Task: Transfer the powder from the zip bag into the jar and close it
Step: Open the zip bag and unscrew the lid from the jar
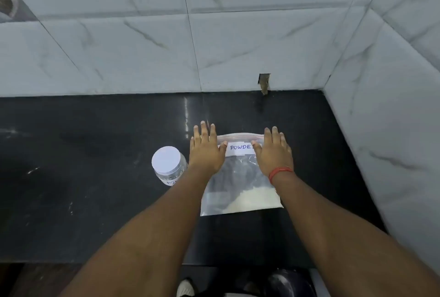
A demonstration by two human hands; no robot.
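Black countertop (pixel 95 153) against grey marbled wall tiles (pixel 238 46), and the zip bag (pixel 240 177) lies flat on it, pale powder (pixel 252 198) settled at its near end. Left hand (pixel 206 153) and right hand (pixel 273 155) rest spread and flat on the bag's top corners, gripping nothing. Just left, the lidded jar (pixel 169 165) stands upright.

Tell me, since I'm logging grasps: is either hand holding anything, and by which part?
Nothing is gripped. Both the left hand and right hand lie flat, fingers spread, on the zip bag near its sealed top.
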